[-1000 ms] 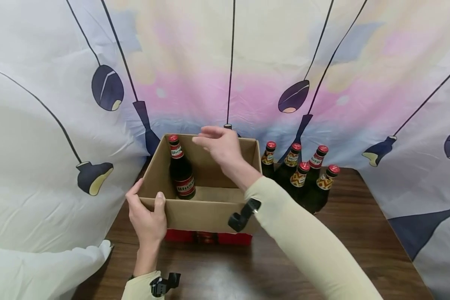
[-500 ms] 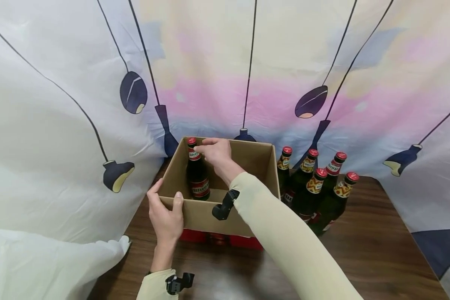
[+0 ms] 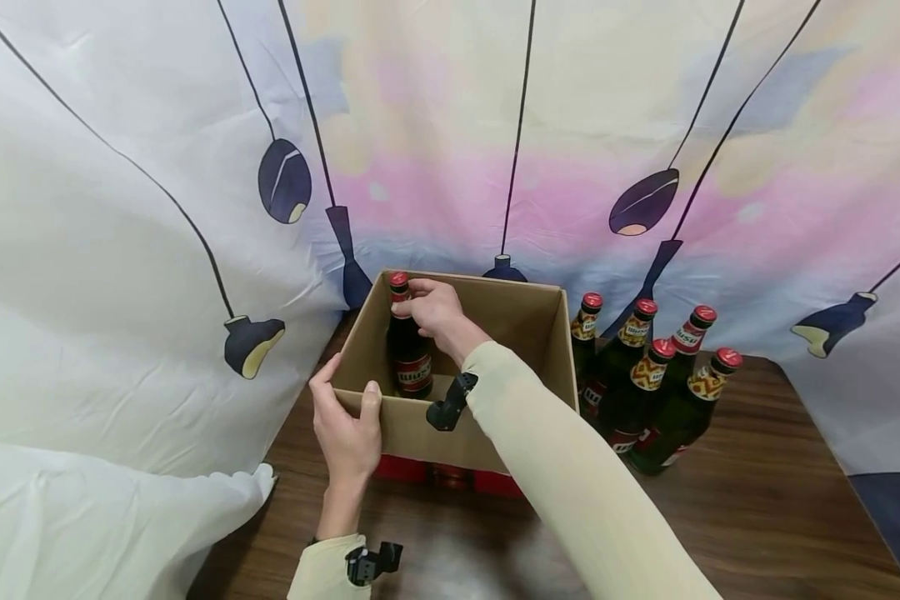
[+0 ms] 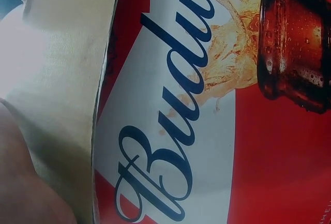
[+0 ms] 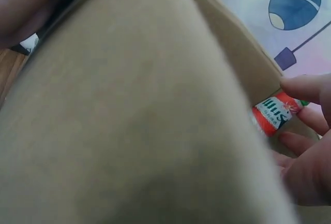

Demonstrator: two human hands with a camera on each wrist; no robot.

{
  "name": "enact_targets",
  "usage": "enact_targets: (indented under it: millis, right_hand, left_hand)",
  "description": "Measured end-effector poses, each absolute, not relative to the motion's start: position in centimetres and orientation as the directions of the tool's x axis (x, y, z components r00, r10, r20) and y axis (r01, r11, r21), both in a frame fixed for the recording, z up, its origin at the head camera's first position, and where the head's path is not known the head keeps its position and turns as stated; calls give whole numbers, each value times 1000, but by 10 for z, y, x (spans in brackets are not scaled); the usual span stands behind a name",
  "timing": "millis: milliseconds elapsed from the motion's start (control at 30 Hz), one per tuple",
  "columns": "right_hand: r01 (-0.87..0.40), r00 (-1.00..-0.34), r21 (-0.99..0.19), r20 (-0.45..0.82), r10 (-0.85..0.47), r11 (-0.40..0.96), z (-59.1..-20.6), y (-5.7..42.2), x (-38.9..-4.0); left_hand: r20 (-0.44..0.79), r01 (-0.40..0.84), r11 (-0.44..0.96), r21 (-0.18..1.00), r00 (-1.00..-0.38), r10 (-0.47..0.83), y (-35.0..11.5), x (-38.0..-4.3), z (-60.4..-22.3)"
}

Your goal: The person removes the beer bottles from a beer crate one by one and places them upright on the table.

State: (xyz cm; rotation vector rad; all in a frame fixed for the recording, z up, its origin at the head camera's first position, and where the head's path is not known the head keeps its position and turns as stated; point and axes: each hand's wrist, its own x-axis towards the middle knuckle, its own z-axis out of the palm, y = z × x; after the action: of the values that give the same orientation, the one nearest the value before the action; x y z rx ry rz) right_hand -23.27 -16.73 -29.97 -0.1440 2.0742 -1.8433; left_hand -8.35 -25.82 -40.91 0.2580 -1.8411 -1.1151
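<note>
In the head view an open cardboard box (image 3: 408,431) stands on the table, plain brown inside and on its folded-down front flap. A dark beer bottle (image 3: 411,346) with a red cap stands upright in its left part. My right hand (image 3: 441,315) reaches in and holds the bottle's neck between thumb and fingers; the right wrist view shows the red and white neck label (image 5: 273,113) between them. With my left hand (image 3: 347,433) I grip the box's near left corner, thumb over the front rim. Red Budweiser print (image 4: 173,105) covers the box's front in the left wrist view.
Several capped beer bottles (image 3: 637,392) stand close together just right of the box. The brown wood table (image 3: 750,492) ends at a patterned cloth backdrop (image 3: 435,150). White cloth (image 3: 112,508) drapes over the table's left side.
My right hand has moved left and down from above the box onto the bottle's neck. My left hand keeps its grip on the corner. The head view has shifted, so the scene sits farther right.
</note>
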Motion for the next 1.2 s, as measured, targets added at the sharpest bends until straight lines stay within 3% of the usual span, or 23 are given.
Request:
enact_targets:
  millis: [300,567,867,1200]
  right_hand:
    - [16,-922,-973,-104,-374,230,-301,-171,-233]
    - [-145,-921,-886,-43,-388,441,-300,-173,-225]
    - [-165,-920,-871,-33,-391,462,-299,-168,-216]
    - [-187,-965,-876,79,-251,444,-298,-158,-217]
  left_hand:
    - [612,269,568,778,-530,-587,-259,-83,-409]
    - [603,262,564,783,-538,-588,-258,-82,-409]
    - [606,261,566,782,-531,-593,-261,-82,-409]
    - [600,262,562,784,-551,-580,-259,-80,-409]
